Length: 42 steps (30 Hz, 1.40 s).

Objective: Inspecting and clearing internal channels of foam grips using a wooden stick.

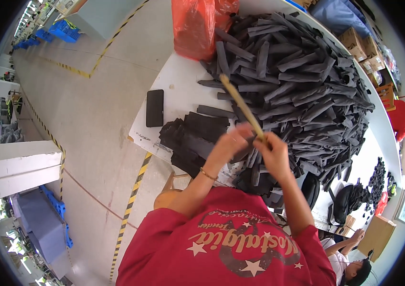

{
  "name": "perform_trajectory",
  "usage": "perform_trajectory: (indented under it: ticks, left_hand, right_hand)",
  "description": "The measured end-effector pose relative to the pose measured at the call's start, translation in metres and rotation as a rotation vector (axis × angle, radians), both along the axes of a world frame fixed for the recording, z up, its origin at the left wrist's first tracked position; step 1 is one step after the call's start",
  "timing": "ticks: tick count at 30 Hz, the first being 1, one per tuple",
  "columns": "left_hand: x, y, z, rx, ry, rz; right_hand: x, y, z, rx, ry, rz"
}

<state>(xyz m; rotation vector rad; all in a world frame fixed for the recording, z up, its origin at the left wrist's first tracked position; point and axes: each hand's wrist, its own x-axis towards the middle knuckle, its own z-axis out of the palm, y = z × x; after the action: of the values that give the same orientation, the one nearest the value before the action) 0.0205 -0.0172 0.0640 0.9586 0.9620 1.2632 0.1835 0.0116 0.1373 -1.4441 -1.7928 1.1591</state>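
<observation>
My right hand [273, 151] is closed around the lower end of a thin yellowish wooden-looking stick [242, 105], which slants up and to the left. Just left of it is my left hand [233, 141], close to the stick's lower end. Motion smears its fingers, so I cannot tell whether they grip anything. Beyond both hands spreads a large heap of dark grey fabric tubes [302, 86], and the stick's far end passes over its edge. To the left of my left hand lies a stack of flat black fabric pieces [190, 138].
A black phone [155, 108] lies on the white table [176, 78] near its left edge. An orange-red plastic bag [193, 28] stands at the back. A black bag [311, 189] is right of my right arm. Another person [350, 252] sits at lower right.
</observation>
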Motion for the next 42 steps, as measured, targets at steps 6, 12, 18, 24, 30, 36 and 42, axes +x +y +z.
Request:
perform_trajectory:
  ticks: [6,12,18,24,30,36,42]
  left_hand:
    - [0.001,-0.002,-0.015,-0.216,0.264,-0.165]
    - [-0.052,0.011,-0.078,0.315,1.361,-0.077]
    - [-0.075,0.019,-0.11,0.295,1.418,-0.149]
    - [-0.098,0.037,-0.078,0.168,1.017,-0.148]
    - [-0.101,0.041,-0.051,0.122,0.946,-0.206]
    - [-0.094,0.043,-0.038,0.17,0.939,-0.176]
    - [-0.035,0.035,0.001,0.421,0.856,-0.34]
  right_hand:
    - [-0.017,0.091,0.002,0.351,-0.005,-0.03]
    - [0.015,0.169,0.033,0.835,-0.304,-0.423]
    - [0.03,0.085,0.012,0.328,-0.166,-0.16]
    - [0.087,0.009,-0.037,0.445,-0.466,0.294]
    - [0.09,-0.008,-0.046,0.426,-0.618,0.371]
    - [0.082,-0.009,-0.05,0.466,-0.628,0.408]
    - [0.026,-0.017,-0.085,0.355,-0.411,0.335]
